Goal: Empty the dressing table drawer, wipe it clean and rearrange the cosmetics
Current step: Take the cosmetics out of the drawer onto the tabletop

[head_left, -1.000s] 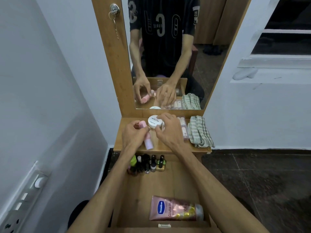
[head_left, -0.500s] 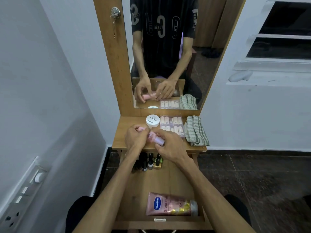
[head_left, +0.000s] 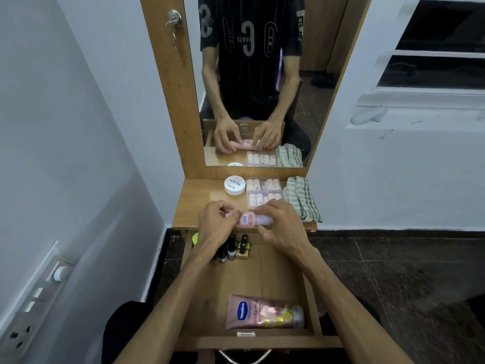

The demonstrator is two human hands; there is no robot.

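Keep the bottle (head_left: 248,220) level and lower it into the drawer (head_left: 265,274), laying it in the bare stretch between the polishes (head_left: 233,249) at the back and the tube (head_left: 263,312) at the front (judged the sensible spot, nothing more). Left hand (head_left: 215,227) pinched on the cap end, right hand (head_left: 282,227) wrapped round the base end, both closed on it. Held lying sideways just above the tabletop's (head_left: 194,206) front edge. Small, pale pink, smooth plastic, with a little purple label; probably light and slippery, so release only once resting.
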